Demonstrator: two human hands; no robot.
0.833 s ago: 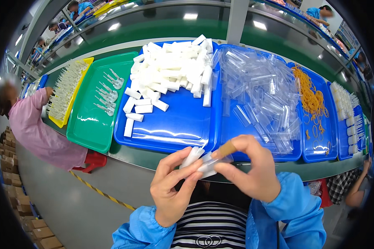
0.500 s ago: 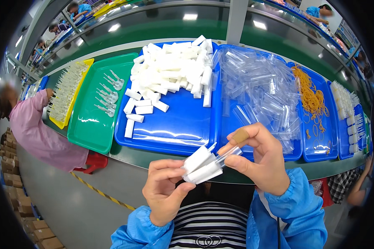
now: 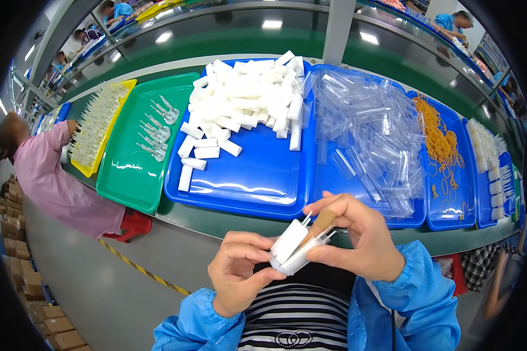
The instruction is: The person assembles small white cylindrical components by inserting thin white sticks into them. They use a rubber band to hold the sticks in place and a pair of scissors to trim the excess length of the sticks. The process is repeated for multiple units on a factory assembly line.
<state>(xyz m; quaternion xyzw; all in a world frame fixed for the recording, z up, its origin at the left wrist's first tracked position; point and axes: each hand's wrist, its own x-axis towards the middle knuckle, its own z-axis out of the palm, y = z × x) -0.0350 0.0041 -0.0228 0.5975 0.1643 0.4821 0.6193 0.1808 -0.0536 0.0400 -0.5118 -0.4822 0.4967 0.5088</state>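
Note:
My left hand (image 3: 240, 275) is closed around the lower end of a white part assembly (image 3: 291, 241), held tilted in front of my body. White cylindrical pieces stand side by side on its clear base, with thin stems poking out at the upper ends. My right hand (image 3: 357, 237) grips the same assembly from the right. Its thumb presses one white piece, and a finger wrapped in a tan bandage reaches between the pieces. Whether a clear tube sleeves a piece is too small to tell. Just beyond my hands lies a blue tray (image 3: 240, 196) heaped with white cylindrical pieces (image 3: 246, 96).
Right of it, clear plastic tubes (image 3: 369, 128) fill another blue tray; orange rubber bands (image 3: 436, 128) lie in the tray beyond. A green tray (image 3: 129, 169) holds several clear pronged parts (image 3: 154, 137). A yellow tray (image 3: 102, 123) stands beside a person in pink (image 3: 64, 175), seated at left.
The clear tube in my right hand no longer shows separately. My right hand has moved down onto the white pieces, and the assembly sits slightly lower and more upright.

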